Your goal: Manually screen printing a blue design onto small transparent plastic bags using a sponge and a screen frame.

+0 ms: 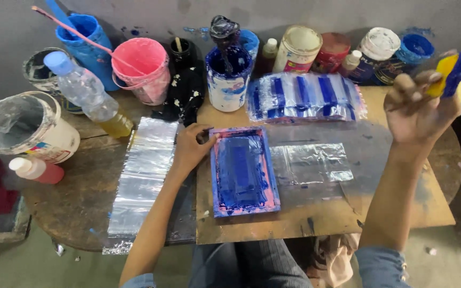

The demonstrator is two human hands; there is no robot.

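Printing frame [244,172]: long axis 12-to-6; my left hand [190,148] presses its 9 o'clock edge, fingers flat; right hand [417,106], at 2 o'clock, pinches a squeegee [451,72].

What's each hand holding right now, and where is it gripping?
The right hand pinches a yellow squeegee with blue ink at its lower end, raised. The left hand holds nothing; it presses the upper left corner of the blue-inked screen frame.
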